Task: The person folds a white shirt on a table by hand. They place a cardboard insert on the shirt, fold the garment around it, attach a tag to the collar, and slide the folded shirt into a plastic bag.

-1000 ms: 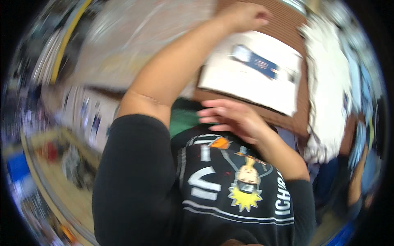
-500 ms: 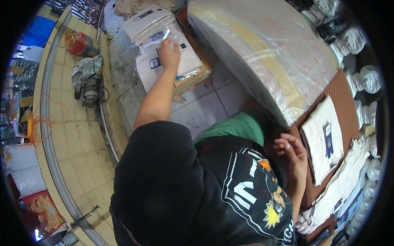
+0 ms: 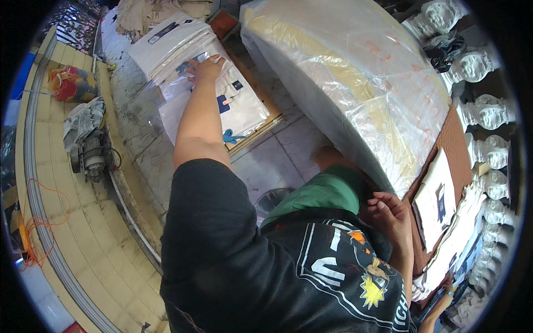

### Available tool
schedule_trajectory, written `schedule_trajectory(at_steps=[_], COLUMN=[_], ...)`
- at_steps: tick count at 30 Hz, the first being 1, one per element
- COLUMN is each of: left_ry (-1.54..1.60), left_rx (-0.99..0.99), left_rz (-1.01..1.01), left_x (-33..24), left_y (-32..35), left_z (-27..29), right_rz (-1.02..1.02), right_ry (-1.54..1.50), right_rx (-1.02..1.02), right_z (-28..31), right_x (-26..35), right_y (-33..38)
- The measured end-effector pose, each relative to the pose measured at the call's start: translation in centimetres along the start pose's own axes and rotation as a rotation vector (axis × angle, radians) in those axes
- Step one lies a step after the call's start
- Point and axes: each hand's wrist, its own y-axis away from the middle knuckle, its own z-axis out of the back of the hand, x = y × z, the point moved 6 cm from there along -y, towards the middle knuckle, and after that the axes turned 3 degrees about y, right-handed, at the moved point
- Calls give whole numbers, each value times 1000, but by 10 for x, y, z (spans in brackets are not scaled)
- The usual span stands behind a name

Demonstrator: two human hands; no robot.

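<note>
Bagged shirt (image 3: 236, 105) looking light, soft, slippery in plastic; left hand (image 3: 206, 69) pressing flat on top, fingers spread; right hand (image 3: 391, 213) resting empty, fingers loosely curled, near brown board (image 3: 452, 144). Taking hold by edge seeming best.

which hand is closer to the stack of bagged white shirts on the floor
Left. The left hand rests flat on the top clear bag of the stack of bagged white shirts. The right hand is far off, by the person's waist beside the big plastic-wrapped bundle.
</note>
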Motion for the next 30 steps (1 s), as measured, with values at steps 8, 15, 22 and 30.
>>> schedule_trajectory(at_steps=[8,15,22,30], left_ry=[-86,-111,-13,602], left_rx=[142,217,-48,-453], left_rz=[214,59,-15,-928], left_x=[32,56,-28,-168], left_y=[-68,-102,-7,273], left_z=[-48,-55,20,143], right_rz=[-49,-22,-17,364], right_ry=[50,79,71,417], right_rx=[-8,71,-56,-193], right_z=[-12,-18,-10,9], right_x=[11,16,15,30], right_y=[-17,-29,-13,4])
